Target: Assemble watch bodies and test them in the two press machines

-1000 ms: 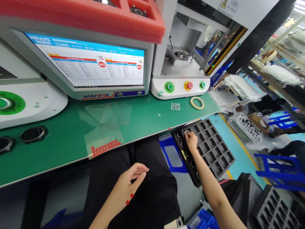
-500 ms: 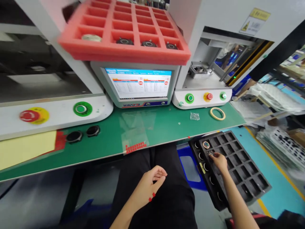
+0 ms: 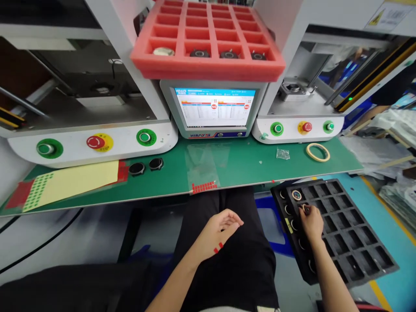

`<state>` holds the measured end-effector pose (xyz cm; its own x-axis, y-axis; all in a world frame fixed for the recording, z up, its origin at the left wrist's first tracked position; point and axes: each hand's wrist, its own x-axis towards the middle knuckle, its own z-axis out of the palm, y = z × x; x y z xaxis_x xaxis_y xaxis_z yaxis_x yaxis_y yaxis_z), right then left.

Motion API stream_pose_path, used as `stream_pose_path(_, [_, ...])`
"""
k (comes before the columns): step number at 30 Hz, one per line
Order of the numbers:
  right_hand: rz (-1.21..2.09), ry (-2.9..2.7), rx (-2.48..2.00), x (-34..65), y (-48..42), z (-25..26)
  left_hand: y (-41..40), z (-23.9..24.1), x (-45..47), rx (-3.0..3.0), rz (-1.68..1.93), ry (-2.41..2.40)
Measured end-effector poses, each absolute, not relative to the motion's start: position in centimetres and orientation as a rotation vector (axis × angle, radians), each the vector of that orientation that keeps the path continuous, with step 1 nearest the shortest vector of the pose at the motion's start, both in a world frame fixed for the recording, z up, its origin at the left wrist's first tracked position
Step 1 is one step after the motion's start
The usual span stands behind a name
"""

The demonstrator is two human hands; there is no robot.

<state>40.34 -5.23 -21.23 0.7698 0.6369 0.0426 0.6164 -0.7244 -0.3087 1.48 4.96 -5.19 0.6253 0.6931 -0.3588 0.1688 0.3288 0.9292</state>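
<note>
My right hand point(image 3: 313, 223) reaches down to the black compartment tray point(image 3: 347, 203) at the lower right. Its thumb and fingers pinch a small dark round part point(image 3: 306, 209), apparently a watch case, at a compartment near the left side; the fingers partly cover it. Just above, another round watch part point(image 3: 296, 195) with a pale ring sits in its compartment. My left hand point(image 3: 219, 232) hovers over my lap, loosely curled with a gap by the thumb and nothing visible in it. Two small red stickers point(image 3: 218, 248) are on it near the wrist.
Two dark watch cases point(image 3: 137, 168) lie on the green bench point(image 3: 240, 164) beside a yellow sticker sheet point(image 3: 81, 180). A tape roll point(image 3: 317, 152) is at right. Press machines flank a monitor point(image 3: 216, 108) topped by a red foam tray point(image 3: 208, 69). A blue stool point(image 3: 276, 247) stands below.
The camera view has turned left, so the bench and machines appear further right. My right hand stays at the same part of the tray, its back now turned more over the part.
</note>
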Motion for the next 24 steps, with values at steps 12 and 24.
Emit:
stream_pose_path(12, [0.256,-1.184,-1.923,24.8,-4.0,-9.1,4.4,-2.4,2.3,1.427,0.87,1.062])
stream_pose_path(24, [1.058,-1.218,-1.282,13.2,-2.6,-1.8,3.2,-1.5,1.1,1.79,1.083,1.239])
